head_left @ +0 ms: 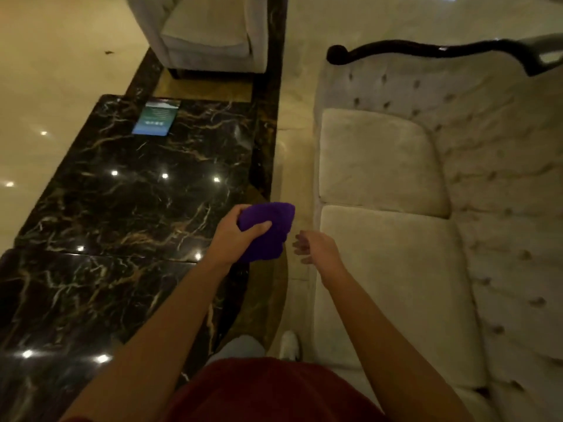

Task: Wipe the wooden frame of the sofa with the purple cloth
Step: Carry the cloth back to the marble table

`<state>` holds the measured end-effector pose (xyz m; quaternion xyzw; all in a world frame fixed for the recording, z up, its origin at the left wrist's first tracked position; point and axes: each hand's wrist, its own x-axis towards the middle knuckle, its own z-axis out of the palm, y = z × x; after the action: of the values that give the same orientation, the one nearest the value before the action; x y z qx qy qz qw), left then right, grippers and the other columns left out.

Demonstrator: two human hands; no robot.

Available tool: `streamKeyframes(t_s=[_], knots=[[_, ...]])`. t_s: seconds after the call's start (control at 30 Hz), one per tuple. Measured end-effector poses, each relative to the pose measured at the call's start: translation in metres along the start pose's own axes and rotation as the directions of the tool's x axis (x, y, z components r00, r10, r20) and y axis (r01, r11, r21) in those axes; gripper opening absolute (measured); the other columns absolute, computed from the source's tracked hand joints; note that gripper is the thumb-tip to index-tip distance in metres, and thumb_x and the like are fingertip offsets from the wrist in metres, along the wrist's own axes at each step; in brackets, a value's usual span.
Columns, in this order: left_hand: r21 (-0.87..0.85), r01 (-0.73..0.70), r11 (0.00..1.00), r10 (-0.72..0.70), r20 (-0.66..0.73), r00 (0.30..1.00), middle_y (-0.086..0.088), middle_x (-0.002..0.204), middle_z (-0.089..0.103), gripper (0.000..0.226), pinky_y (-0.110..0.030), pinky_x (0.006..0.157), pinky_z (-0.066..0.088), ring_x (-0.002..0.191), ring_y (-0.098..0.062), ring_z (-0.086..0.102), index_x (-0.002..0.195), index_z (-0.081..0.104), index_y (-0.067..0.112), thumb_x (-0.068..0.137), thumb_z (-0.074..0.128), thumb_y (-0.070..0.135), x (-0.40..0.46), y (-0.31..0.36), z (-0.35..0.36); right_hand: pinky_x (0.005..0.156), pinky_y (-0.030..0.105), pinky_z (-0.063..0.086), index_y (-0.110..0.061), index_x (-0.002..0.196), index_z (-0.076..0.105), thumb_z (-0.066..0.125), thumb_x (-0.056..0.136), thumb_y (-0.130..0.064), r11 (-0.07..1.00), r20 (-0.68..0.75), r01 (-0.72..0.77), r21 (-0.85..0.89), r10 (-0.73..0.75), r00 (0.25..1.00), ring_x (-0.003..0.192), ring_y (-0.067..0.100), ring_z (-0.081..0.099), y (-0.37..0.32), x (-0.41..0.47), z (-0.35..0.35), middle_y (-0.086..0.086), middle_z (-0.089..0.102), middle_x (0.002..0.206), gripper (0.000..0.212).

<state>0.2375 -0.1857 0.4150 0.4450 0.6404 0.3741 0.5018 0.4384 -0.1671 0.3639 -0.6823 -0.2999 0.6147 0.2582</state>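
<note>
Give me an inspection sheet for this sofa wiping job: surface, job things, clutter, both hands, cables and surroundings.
Surface: glossy pale stone floor with a dark veined marble border.
Job's things: bunched purple cloth held above the floor between table and sofa; dark curved wooden frame along the top of the cream tufted sofa, apart from the cloth.
Clutter: one blue-green printed card lying flat on the black veined marble table.
Grippers: left hand has its grip closed on the cloth; right hand empty, fingers loosely curled, beside the cloth.
Cables: nothing seen.
Surroundings: a grey upholstered armchair beyond the table.
</note>
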Motion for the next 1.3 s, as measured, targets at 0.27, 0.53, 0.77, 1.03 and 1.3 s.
streamKeyframes(t_s=[0.27,0.53,0.77,1.03,1.3], knots=[[-0.396,0.169,0.903,-0.239,-0.134,0.962,0.007,0.107,0.077,0.052,-0.031,0.071,0.062,0.095,-0.014,0.075,0.116,0.07,0.033,0.074,0.078,0.061,0.079,-0.012,-0.041,0.077,0.038,0.058,-0.025,0.116,0.071,0.058,0.096,-0.065,0.977,0.328,-0.137,0.161,0.078,0.941,0.104,0.022,0.071,-0.066,0.09,0.071,0.001,0.075,0.116,0.047],[-0.65,0.283,0.706,-0.403,-0.04,0.914,0.0,0.102,0.079,0.024,-0.032,0.063,0.061,0.089,-0.019,0.077,0.095,0.078,0.034,0.072,0.082,0.037,0.175,-0.011,-0.074,0.102,0.056,0.056,-0.024,0.136,0.064,0.069,0.075,-0.08,0.955,0.388,-0.286,0.074,0.237,0.891,0.118,0.031,0.067,-0.107,0.172,0.127,0.008,0.07,0.131,0.083],[-0.755,0.289,0.589,-0.523,-0.083,0.848,-0.003,0.112,0.076,0.033,-0.039,0.081,0.061,0.103,-0.021,0.073,0.109,0.074,0.031,0.085,0.072,0.009,0.218,-0.038,-0.105,0.108,0.054,0.054,-0.02,0.134,0.068,0.071,0.084,-0.071,0.957,0.573,-0.27,-0.106,0.28,0.77,0.12,0.03,0.071,-0.165,0.247,0.18,0.01,0.075,0.128,0.072],[-0.784,0.152,0.602,-0.697,-0.423,0.579,-0.004,0.125,0.064,0.045,-0.043,0.095,0.056,0.123,-0.029,0.059,0.125,0.059,0.022,0.089,0.067,-0.004,0.227,-0.085,-0.115,0.1,0.045,0.059,-0.015,0.124,0.069,0.088,0.083,-0.018,0.834,0.684,0.079,-0.546,0.388,0.618,0.114,0.031,0.072,-0.191,0.323,0.277,0.009,0.077,0.12,0.046],[-0.767,0.198,0.61,-0.79,-0.571,0.225,-0.011,0.14,0.057,0.053,-0.041,0.103,0.051,0.123,-0.021,0.056,0.142,0.049,0.014,0.093,0.069,0.01,0.246,-0.155,-0.084,0.105,0.05,0.057,-0.02,0.109,0.071,0.087,0.083,-0.013,0.647,0.623,0.221,-0.729,0.496,0.604,0.106,0.028,0.074,-0.15,0.379,0.33,0.009,0.077,0.114,0.031]])
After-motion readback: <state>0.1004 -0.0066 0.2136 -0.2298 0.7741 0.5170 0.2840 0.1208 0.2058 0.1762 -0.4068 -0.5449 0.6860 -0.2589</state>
